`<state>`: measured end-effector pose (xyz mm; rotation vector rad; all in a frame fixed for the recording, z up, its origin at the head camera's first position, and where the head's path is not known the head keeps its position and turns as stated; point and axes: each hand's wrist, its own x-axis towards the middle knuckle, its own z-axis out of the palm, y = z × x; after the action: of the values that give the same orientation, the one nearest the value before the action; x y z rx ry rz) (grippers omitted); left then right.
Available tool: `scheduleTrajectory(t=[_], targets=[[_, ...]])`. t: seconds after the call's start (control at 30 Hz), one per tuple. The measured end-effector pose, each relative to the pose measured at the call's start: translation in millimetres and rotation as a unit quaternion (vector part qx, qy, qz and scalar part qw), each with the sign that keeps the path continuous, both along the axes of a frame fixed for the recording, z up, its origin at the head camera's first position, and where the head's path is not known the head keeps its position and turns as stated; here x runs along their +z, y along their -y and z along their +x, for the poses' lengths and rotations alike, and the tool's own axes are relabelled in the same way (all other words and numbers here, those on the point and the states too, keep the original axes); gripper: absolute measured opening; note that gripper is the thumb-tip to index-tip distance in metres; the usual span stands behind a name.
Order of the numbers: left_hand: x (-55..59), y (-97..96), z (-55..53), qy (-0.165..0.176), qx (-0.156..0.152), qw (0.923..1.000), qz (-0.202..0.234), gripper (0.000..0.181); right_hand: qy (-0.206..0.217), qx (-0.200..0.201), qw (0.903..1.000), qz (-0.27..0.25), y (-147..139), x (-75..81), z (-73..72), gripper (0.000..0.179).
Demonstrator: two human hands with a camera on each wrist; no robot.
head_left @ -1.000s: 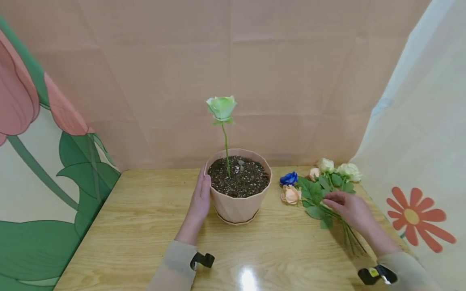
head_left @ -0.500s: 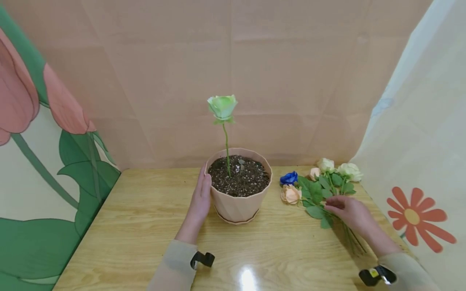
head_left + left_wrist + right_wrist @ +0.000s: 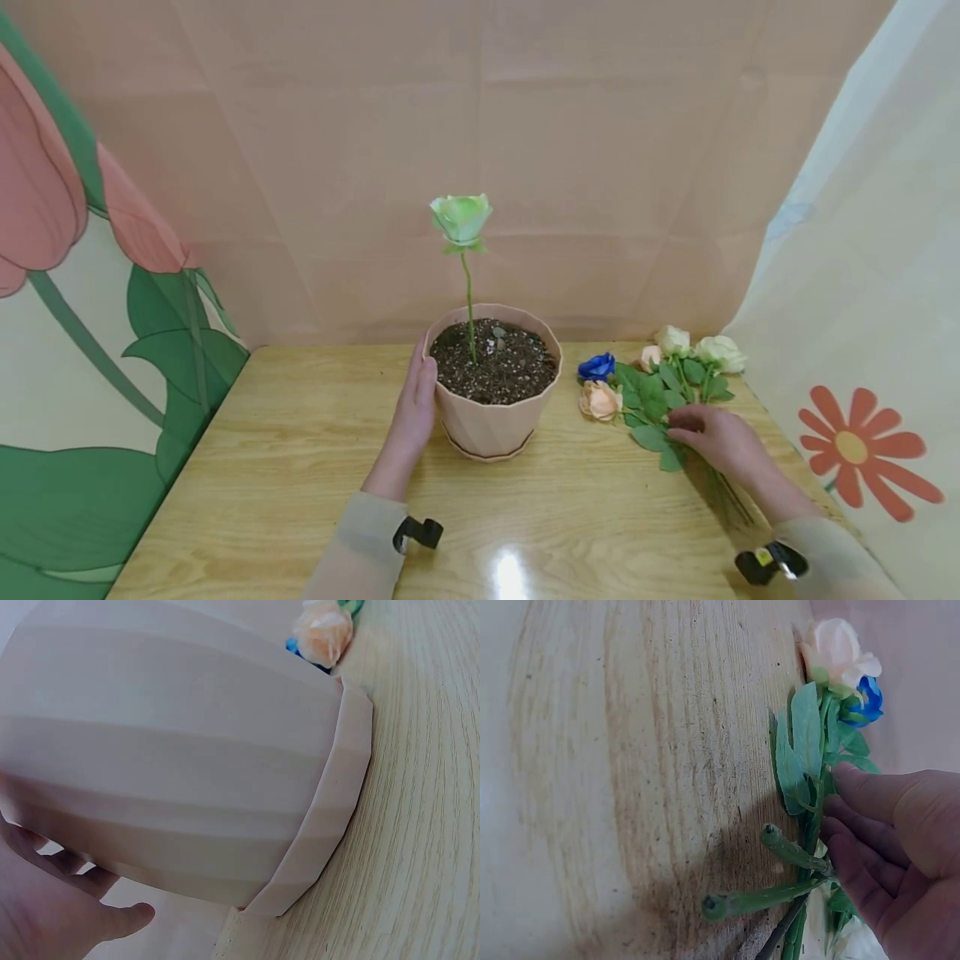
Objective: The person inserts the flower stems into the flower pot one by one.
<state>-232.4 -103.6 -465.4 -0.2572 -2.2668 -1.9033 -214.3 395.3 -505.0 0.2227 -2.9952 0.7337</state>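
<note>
In the head view my left hand (image 3: pixel 415 400) rests against the left side of a pale pink flowerpot (image 3: pixel 487 425). Its thumb sticks out and its other fingers are partly hidden behind the pot wall (image 3: pixel 172 750) in the left wrist view. One pale green rose (image 3: pixel 461 218) stands upright in the dark soil (image 3: pixel 517 367). At the right, my right hand (image 3: pixel 720 437) is at the leafy stems of several roses lying on the table, among them a blue rose (image 3: pixel 597 367) and a peach rose (image 3: pixel 600 401). Its fingertips touch the green stems (image 3: pixel 815 817); whether they pinch one is unclear.
White roses (image 3: pixel 720 354) lie toward the table's back right corner. The wooden table (image 3: pixel 300 467) ends at a pinkish backdrop (image 3: pixel 360 167). A flower-printed sheet (image 3: pixel 862 333) hangs at the right. Cut stem ends (image 3: pixel 739 901) jut out near my right hand.
My right hand has shifted very slightly to the right and down along the stems. The roses, the pot and my left hand look almost the same.
</note>
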Motion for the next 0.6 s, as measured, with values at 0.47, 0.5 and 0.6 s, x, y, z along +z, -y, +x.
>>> scheduleTrajectory(t=[0.47, 0.5, 0.6], targets=[[-0.7, 0.3, -1.4, -0.004, -0.008, 1.0, 0.0, 0.063, 0.006, 0.009, 0.9998, 0.014, 1.1, -6.0, -11.2, 0.03], [-0.6, 0.2, -1.4, -0.005, -0.007, 1.0, 0.0, 0.063, 0.005, 0.008, 0.9998, 0.015, 1.4, -6.5, -11.6, 0.03], [-0.2, 0.3, -1.2, -0.006, -0.005, 1.0, -0.003, 0.063, 0.001, 0.008, 0.9998, 0.018, 1.9, -7.3, -13.0, 0.029]])
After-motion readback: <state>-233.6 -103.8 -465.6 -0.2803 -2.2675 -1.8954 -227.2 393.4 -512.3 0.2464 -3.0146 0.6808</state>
